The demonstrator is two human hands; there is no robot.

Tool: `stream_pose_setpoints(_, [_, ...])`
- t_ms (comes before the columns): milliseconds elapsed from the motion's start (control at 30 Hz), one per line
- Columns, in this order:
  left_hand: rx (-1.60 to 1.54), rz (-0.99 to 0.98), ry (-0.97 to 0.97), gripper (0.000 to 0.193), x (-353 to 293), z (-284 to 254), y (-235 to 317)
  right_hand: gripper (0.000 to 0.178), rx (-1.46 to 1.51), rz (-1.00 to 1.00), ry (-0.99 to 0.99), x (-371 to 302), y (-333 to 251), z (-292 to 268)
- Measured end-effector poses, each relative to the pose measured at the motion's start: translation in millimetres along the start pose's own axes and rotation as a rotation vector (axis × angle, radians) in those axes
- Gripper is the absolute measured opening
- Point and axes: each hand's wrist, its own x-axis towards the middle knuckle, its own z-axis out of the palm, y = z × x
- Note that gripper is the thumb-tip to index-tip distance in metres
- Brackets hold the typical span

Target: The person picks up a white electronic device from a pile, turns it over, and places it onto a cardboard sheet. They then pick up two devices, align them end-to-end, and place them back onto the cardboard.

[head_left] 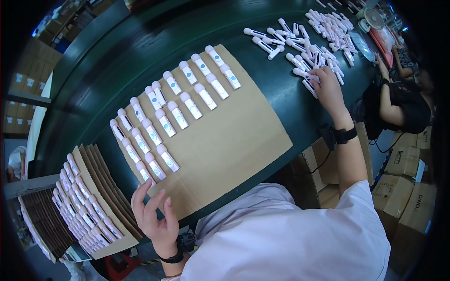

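My right hand (329, 89) reaches into a loose pile of pale pink, round-headed stick devices on the green table, its thumb and fingers closed on one device (301, 73). Neat rows of the same devices lie on a flat cardboard sheet (225, 145) in front of me; some show a blue oval, others a dark strip. At the sheet's near left corner hovers my left hand (157, 220), palm turned up, fingers spread and holding nothing. Its fingertips are close to the end device (144, 172) of the nearest row. Whether they touch it I cannot tell.
At the left, cardboard sheets bearing more devices (86, 213) are stacked on edge. A larger heap (330, 25) lies at the far right, near another person (396, 100) seated there. Cartons (398, 192) stand on the floor to my right; an open box (323, 164) sits beneath the table edge.
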Motion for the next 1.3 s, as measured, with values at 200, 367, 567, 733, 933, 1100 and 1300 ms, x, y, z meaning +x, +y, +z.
stream_pose_setpoints(200, [0.004, 0.014, -0.021, 0.015, 3.0, 1.7, 7.0, 0.017, 0.006, -0.08, 0.052, 7.0, 3.2, -3.2])
stream_pose_setpoints(367, [-0.014, 0.024, -0.013, 0.017, 2.2, -4.4, 13.9, 0.019, 0.324, 0.035, -0.038, -9.6, -53.1, -27.8])
stream_pose_setpoints(567, [-0.222, 0.122, -0.093, 0.018, 17.5, -6.0, 36.5, 0.023, 1.004, -0.32, -0.275, -61.1, -162.1, -53.1])
stream_pose_setpoints(733, [-0.449, 0.166, -0.19, 0.023, 17.0, -10.3, 52.1, 0.025, 1.215, -0.463, -0.416, -83.3, -216.0, -53.0])
stream_pose_setpoints(933, [-0.454, 0.116, -0.061, 0.03, 2.1, -13.3, 47.9, 0.023, 1.277, -0.508, -0.414, -91.6, -232.7, -47.6])
stream_pose_setpoints(1100, [-0.547, 0.04, -0.124, 0.029, -6.3, -16.1, 43.1, 0.024, 1.233, -0.625, -0.331, -89.5, -235.3, -44.5])
stream_pose_setpoints(1300, [-0.567, -0.109, -0.145, 0.029, -5.1, -13.6, 50.6, 0.03, 1.145, -0.719, -0.21, -90.3, -235.0, -42.0])
